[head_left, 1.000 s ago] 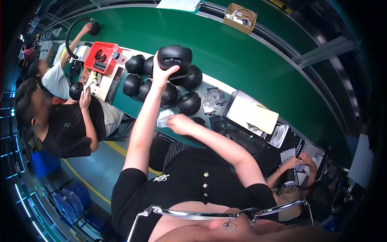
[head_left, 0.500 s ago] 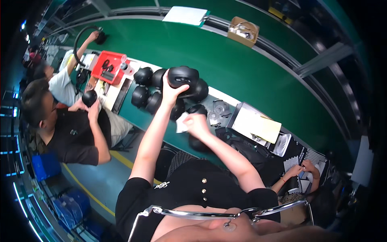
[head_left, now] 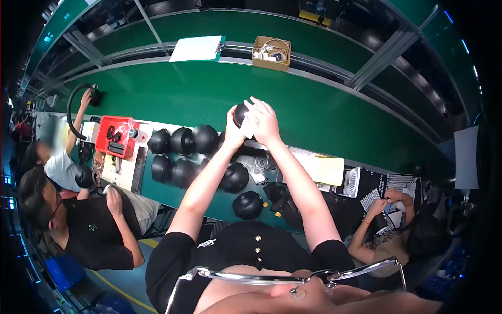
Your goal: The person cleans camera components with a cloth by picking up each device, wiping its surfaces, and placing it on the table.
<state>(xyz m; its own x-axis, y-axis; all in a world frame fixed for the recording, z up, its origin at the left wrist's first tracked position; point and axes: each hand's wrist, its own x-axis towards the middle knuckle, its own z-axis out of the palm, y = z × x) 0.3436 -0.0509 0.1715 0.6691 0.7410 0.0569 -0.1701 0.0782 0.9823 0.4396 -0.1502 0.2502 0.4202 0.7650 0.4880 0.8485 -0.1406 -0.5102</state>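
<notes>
— What else do I have on the bench?
— I see a red tray (head_left: 116,135) at left, a clipboard (head_left: 196,48) and cardboard box (head_left: 271,53) beyond the green belt (head_left: 209,99), yellow paper (head_left: 323,169).

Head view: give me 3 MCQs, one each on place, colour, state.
1. Where is the red tray?
A. left of the black earcups
B. on the far shelf
C. on the floor

2. What colour is the work surface?
A. grey
B. green
C. white

3. How do the hands stand?
A. both flat on the table
B. both raised, holding a black earcup and a white cloth
C. one hanging at the side

Answers:
A, the tray sits left of the earcups.
B, the belt is green throughout.
B, the left hand grips the earcup and the right hand presses the cloth to it, above the table.
</notes>
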